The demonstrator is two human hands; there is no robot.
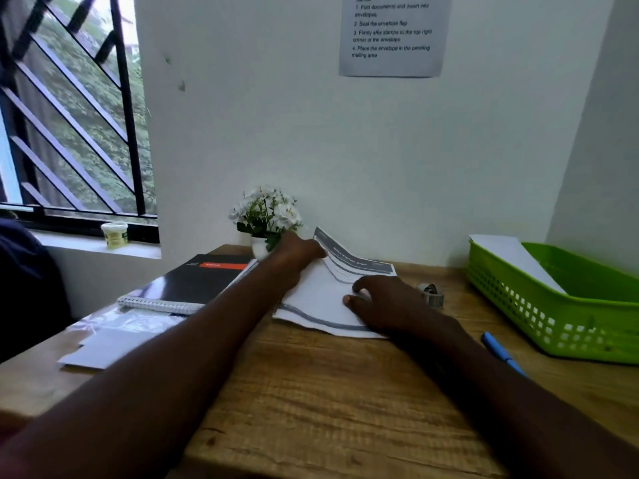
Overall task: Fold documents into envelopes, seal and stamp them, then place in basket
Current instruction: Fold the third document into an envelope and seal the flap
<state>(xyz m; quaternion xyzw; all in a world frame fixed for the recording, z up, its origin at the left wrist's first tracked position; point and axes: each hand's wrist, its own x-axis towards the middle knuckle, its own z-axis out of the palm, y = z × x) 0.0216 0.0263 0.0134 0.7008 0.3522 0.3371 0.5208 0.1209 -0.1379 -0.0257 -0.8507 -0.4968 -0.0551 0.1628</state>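
Paper [321, 299] lies far on the desk [311, 392], half folded. Its far edge is pinched and lifted by the left hand [294, 257]; the right hand [383, 305] is pressed flat on it. Edges should be aligned before creasing.

Both hands [297, 257] [383, 302] on document [321, 292]
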